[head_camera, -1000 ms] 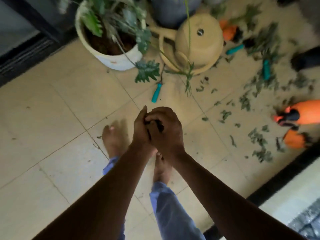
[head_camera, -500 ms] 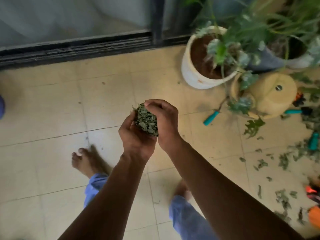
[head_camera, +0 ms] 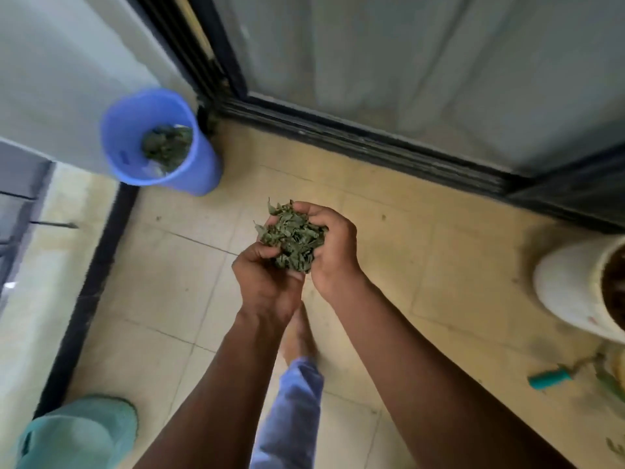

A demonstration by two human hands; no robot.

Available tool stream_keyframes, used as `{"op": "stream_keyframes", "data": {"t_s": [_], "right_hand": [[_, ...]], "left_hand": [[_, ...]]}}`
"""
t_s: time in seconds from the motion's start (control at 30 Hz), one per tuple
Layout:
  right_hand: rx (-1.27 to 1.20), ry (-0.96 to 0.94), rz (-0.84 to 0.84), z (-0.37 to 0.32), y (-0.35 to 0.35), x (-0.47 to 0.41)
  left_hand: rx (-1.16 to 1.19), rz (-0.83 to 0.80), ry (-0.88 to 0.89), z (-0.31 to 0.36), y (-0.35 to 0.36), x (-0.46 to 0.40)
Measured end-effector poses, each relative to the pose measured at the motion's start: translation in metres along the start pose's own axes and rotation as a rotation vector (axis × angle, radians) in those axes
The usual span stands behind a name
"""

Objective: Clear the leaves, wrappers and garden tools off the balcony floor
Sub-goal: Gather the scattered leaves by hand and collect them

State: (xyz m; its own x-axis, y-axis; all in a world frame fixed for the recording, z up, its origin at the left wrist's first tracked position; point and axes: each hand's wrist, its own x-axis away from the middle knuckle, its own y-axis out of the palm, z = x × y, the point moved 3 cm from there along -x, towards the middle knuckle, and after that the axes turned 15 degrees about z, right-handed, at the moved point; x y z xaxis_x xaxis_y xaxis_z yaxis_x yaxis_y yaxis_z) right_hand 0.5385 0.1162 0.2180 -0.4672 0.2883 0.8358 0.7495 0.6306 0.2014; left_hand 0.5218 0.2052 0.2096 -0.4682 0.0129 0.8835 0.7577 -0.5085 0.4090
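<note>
Together, the left hand [head_camera: 267, 282] and right hand [head_camera: 333, 247] cupped the leaf pile [head_camera: 292, 235], containing loose leaves for the nearby blue bucket [head_camera: 135, 130].

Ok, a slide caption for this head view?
Both hands cup dry leaves near a blue bucket already holding leaves.

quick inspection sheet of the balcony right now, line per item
surface: tiled floor, dusty near the white pot
job's things: leaves cupped in both hands; more leaves in the blue bucket; teal-handled tool lying on the floor
clutter: green object at lower left, kind unclear
grippers: left hand and right hand together, fingers curled round the leaves
cables: nothing seen
surroundings: sliding door track, glass door behind
</note>
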Motion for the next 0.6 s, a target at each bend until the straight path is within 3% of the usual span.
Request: {"op": "stream_keyframes", "data": {"t_s": [0.27, 0.4, 0.6], "right_hand": [[0.211, 0.021, -0.071, 0.026, 0.200, -0.031], [0.347, 0.029, -0.031, 0.029, 0.277, -0.055], [0.628, 0.150, -0.166, 0.023, 0.347, -0.087]], "left_hand": [[0.254, -0.104, 0.097, 0.169, 0.035, -0.046], [0.303, -0.054, 0.122, 0.236, 0.053, -0.074], [0.197, 0.160, 0.096, 0.305, 0.087, -0.111]]}}
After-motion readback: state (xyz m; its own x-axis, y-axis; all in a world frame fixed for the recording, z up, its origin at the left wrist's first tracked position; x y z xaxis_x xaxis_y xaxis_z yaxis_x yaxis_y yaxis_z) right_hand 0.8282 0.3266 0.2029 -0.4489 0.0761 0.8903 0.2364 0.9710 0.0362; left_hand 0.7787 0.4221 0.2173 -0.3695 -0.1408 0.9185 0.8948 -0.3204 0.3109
